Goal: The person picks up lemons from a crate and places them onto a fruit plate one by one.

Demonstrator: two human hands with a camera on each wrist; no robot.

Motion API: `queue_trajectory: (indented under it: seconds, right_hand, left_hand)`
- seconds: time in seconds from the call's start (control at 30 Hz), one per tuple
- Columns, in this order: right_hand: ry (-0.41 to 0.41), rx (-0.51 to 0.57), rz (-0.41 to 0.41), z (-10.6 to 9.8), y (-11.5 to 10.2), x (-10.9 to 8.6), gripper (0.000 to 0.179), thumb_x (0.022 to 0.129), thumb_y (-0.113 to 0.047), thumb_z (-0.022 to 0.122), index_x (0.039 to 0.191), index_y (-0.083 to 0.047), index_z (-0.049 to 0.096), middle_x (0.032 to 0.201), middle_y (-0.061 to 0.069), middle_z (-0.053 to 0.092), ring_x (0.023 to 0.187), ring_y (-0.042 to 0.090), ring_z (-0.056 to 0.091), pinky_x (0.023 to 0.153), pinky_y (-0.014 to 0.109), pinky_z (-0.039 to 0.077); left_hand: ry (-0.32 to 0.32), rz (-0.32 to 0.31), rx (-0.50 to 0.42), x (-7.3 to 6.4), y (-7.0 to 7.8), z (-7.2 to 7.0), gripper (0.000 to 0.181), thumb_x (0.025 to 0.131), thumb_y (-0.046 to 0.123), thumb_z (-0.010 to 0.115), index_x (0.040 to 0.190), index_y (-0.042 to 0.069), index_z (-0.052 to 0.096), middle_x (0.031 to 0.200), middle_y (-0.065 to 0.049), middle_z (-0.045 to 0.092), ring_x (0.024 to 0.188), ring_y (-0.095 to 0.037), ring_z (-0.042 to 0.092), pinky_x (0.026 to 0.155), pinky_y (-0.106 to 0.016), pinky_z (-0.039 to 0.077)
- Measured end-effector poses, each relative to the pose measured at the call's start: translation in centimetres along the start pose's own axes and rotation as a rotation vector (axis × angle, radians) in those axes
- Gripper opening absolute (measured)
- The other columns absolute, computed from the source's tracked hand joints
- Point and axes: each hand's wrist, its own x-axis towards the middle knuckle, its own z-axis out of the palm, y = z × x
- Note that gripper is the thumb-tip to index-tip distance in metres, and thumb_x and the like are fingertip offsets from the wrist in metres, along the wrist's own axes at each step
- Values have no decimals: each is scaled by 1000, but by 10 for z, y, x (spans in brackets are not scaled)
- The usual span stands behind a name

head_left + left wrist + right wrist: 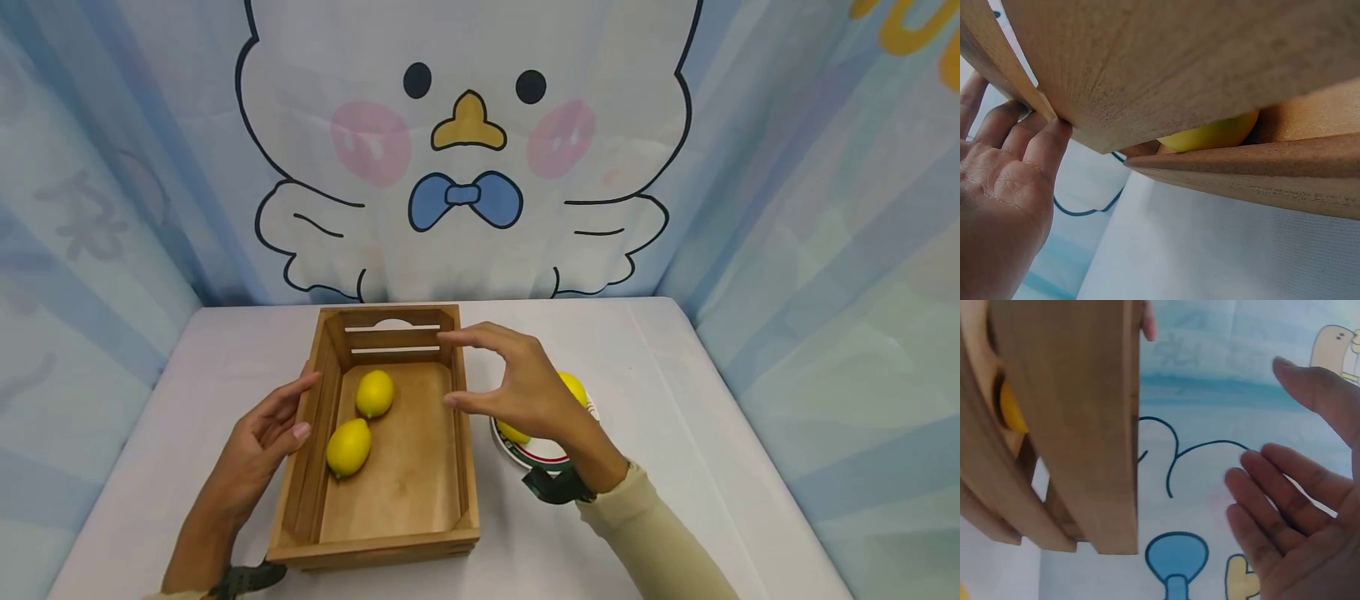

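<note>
A wooden slatted crate (390,542) stands on the table, with two yellow lemons (374,393) (348,447) lying toward its left side. My left hand (258,442) touches the crate's outer left wall; in the left wrist view its fingertips (1054,128) rest against the wood. Over the crate's right rim is my right hand (517,379), thumb and fingers spread apart with nothing between them. To the right, partly hidden behind that hand and wrist, a round plate (543,458) with a dark green and red rim bears yellow lemons (573,387) (513,432).
White cloth covers the table (637,500). Curtains printed with a cartoon bird (465,196) hang at the back and both sides. Each wrist wears a dark strap (558,486). A thin dark cable (1088,212) shows beyond the crate in the left wrist view.
</note>
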Motion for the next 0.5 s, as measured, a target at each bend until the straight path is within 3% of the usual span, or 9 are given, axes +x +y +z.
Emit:
queue_trajectory:
  seconds: [0.5]
  right_hand:
    - [-293, -51, 120, -6, -24, 23, 66, 84, -32, 93, 143, -16, 67, 144, -3, 69, 138, 20, 60, 121, 46, 46]
  left_hand:
    - [-11, 17, 6, -1, -2, -1, 60, 109, 0, 53, 165, 9, 36, 178, -7, 25, 165, -6, 15, 114, -4, 32]
